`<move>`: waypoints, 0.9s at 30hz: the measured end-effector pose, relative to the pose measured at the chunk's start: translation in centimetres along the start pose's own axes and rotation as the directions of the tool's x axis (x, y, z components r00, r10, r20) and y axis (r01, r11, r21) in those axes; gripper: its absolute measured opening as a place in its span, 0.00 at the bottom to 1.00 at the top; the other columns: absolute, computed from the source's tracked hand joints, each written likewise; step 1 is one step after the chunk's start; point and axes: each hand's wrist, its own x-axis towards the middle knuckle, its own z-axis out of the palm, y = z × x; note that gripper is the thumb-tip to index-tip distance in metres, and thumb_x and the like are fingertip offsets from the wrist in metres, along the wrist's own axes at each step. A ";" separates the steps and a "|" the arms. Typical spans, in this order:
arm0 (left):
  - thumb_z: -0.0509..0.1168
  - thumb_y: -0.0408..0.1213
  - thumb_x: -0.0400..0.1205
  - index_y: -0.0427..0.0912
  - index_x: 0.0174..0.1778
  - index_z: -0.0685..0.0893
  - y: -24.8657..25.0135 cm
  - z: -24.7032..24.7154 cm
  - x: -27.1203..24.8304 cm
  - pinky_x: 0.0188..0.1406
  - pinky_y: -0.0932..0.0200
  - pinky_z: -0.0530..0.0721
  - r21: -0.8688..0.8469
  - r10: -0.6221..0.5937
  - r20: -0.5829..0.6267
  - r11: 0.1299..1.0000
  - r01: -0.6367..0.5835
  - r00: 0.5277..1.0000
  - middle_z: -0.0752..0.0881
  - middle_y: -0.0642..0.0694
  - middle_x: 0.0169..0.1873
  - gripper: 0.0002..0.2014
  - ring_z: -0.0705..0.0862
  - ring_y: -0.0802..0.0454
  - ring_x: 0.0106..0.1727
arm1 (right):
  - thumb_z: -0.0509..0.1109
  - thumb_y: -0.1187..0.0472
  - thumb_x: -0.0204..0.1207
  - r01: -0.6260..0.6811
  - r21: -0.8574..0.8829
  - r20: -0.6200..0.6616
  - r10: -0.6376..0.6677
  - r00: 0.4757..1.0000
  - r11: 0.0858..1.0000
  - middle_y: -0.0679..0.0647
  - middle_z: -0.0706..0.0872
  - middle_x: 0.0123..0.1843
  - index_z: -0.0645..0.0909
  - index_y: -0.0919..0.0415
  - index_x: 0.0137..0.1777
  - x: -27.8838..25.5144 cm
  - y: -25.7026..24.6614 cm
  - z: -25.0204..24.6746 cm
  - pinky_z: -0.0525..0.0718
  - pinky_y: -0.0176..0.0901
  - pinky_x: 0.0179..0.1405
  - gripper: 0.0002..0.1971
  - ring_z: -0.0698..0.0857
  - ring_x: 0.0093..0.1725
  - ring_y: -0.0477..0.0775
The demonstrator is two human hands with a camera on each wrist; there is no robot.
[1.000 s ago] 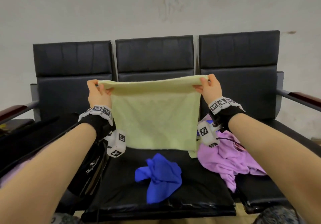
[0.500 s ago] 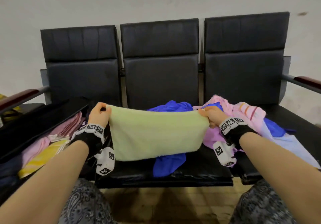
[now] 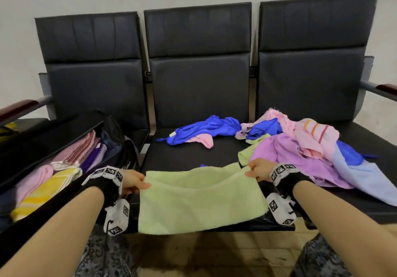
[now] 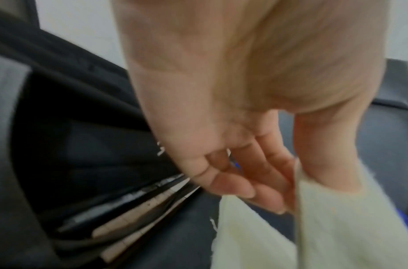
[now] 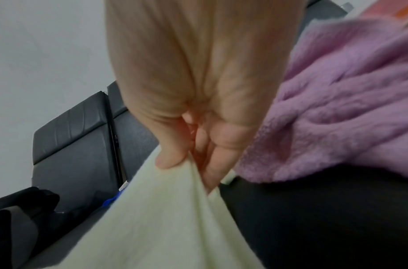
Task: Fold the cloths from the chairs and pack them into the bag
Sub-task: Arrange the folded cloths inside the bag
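A pale green cloth (image 3: 199, 199) lies spread over the front of the middle chair seat (image 3: 184, 154), its near edge hanging past the seat. My left hand (image 3: 134, 181) pinches its far left corner, and my right hand (image 3: 256, 170) pinches its far right corner. The left wrist view shows the thumb and fingers (image 4: 267, 191) pinching the pale green cloth (image 4: 325, 227). The right wrist view shows the thumb and fingers (image 5: 173, 158) pinching the same cloth (image 5: 152, 227). An open black bag (image 3: 64, 130) on the left chair holds several folded cloths (image 3: 51, 180).
Blue and pink cloths (image 3: 204, 130) lie crumpled at the back of the middle seat. A heap of lilac, pink, striped and light blue cloths (image 3: 305, 147) covers the right seat. Armrests (image 3: 19, 109) stick out at both ends. Tiled floor (image 3: 214, 255) shows below.
Both hands have brought the green cloth down from chest height onto the middle seat, where it now lies spread flat. The head view has tilted downward.
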 end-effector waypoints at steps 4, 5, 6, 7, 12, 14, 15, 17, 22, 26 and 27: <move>0.61 0.28 0.84 0.35 0.47 0.79 0.8 -0.1 2.1 0.40 0.63 0.77 -0.480 0.140 -0.162 0.854 -0.202 0.977 0.82 0.38 0.43 0.02 0.81 0.51 0.42 | 0.67 0.63 0.80 0.057 -0.044 -0.087 -0.061 0.994 0.997 0.51 0.73 0.32 0.69 0.54 0.32 2.4 -0.9 0.2 0.80 0.34 0.37 0.15 0.75 0.33 0.50; 0.60 0.26 0.84 0.34 0.46 0.79 0.8 -0.2 2.9 0.41 0.62 0.80 -0.554 0.135 -0.215 0.799 -0.235 0.967 0.82 0.38 0.42 0.04 0.81 0.49 0.43 | 0.68 0.62 0.79 0.056 -0.030 -0.109 -0.059 0.992 0.998 0.49 0.74 0.34 0.69 0.50 0.33 3.2 -1.0 0.3 0.82 0.42 0.45 0.15 0.78 0.37 0.53; 0.60 0.25 0.84 0.33 0.42 0.78 0.8 -0.3 3.7 0.39 0.61 0.81 -0.579 0.108 -0.262 0.777 -0.246 0.959 0.81 0.37 0.39 0.05 0.81 0.47 0.41 | 0.68 0.61 0.79 0.052 -0.020 -0.127 -0.054 0.990 0.998 0.48 0.75 0.35 0.68 0.47 0.34 4.1 -1.0 0.5 0.81 0.50 0.52 0.15 0.79 0.42 0.56; 0.61 0.24 0.83 0.34 0.36 0.76 0.7 -0.2 4.4 0.34 0.62 0.81 -0.556 0.075 -0.296 0.797 -0.236 0.952 0.80 0.38 0.34 0.09 0.79 0.46 0.37 | 0.68 0.61 0.79 0.057 -0.039 -0.151 -0.063 0.986 0.998 0.48 0.75 0.37 0.68 0.46 0.34 5.0 -0.9 0.8 0.79 0.52 0.55 0.15 0.78 0.46 0.56; 0.69 0.35 0.79 0.39 0.32 0.77 -0.7 0.0 7.3 0.45 0.56 0.76 -0.163 -0.039 -0.398 0.986 -0.029 0.917 0.79 0.41 0.31 0.11 0.78 0.44 0.40 | 0.66 0.58 0.79 -0.057 -0.299 -0.180 0.002 0.984 0.953 0.65 0.83 0.59 0.80 0.70 0.60 7.2 -0.9 1.7 0.76 0.45 0.54 0.16 0.81 0.60 0.63; 0.69 0.37 0.79 0.39 0.34 0.78 -0.8 -0.2 8.1 0.50 0.53 0.81 -0.142 -0.028 -0.435 0.989 -0.038 0.900 0.83 0.35 0.38 0.10 0.81 0.41 0.43 | 0.66 0.56 0.79 -0.071 -0.331 -0.174 0.013 0.985 0.941 0.64 0.83 0.62 0.79 0.68 0.61 7.8 -1.3 1.8 0.77 0.43 0.56 0.17 0.81 0.63 0.63; 0.69 0.37 0.79 0.39 0.34 0.77 -0.8 -0.3 8.4 0.53 0.49 0.84 -0.131 -0.020 -0.460 0.990 -0.046 0.888 0.83 0.33 0.40 0.10 0.83 0.38 0.46 | 0.66 0.56 0.79 -0.073 -0.356 -0.166 0.013 0.986 0.932 0.62 0.83 0.60 0.79 0.66 0.59 8.1 -1.6 1.8 0.76 0.42 0.54 0.15 0.81 0.62 0.62; 0.68 0.39 0.79 0.39 0.38 0.77 -0.2 -0.4 8.5 0.55 0.48 0.85 -0.022 0.002 -0.487 1.000 -0.014 0.873 0.83 0.35 0.44 0.09 0.84 0.36 0.52 | 0.66 0.55 0.78 -0.069 -0.407 -0.160 0.004 0.987 0.911 0.57 0.81 0.50 0.77 0.59 0.49 8.6 -2.2 1.7 0.74 0.40 0.46 0.07 0.82 0.55 0.60; 0.63 0.41 0.81 0.41 0.47 0.74 1.7 -0.2 8.9 0.47 0.57 0.77 0.469 0.150 -0.463 0.878 0.097 0.874 0.82 0.39 0.53 0.07 0.82 0.41 0.55 | 0.66 0.63 0.76 0.003 -0.576 -0.085 -0.064 0.994 0.818 0.53 0.75 0.42 0.69 0.58 0.38 9.9 -3.7 2.0 0.70 0.38 0.37 0.09 0.76 0.47 0.55; 0.62 0.36 0.81 0.36 0.58 0.75 2.8 0.1 9.9 0.59 0.50 0.78 0.651 0.202 -0.337 0.755 0.073 0.919 0.74 0.39 0.59 0.11 0.78 0.40 0.62 | 0.65 0.66 0.77 0.063 -0.742 0.045 -0.044 0.998 0.667 0.59 0.76 0.57 0.73 0.58 0.44 10.7 -5.3 2.2 0.77 0.43 0.51 0.04 0.81 0.61 0.60; 0.62 0.34 0.80 0.37 0.58 0.74 3.0 0.0 10.1 0.60 0.48 0.77 0.671 0.206 -0.321 0.738 0.069 0.924 0.74 0.40 0.59 0.12 0.77 0.39 0.63 | 0.66 0.66 0.76 0.074 -0.774 0.059 -0.045 0.997 0.629 0.59 0.76 0.61 0.76 0.59 0.50 10.9 -5.5 2.3 0.79 0.44 0.55 0.04 0.81 0.63 0.61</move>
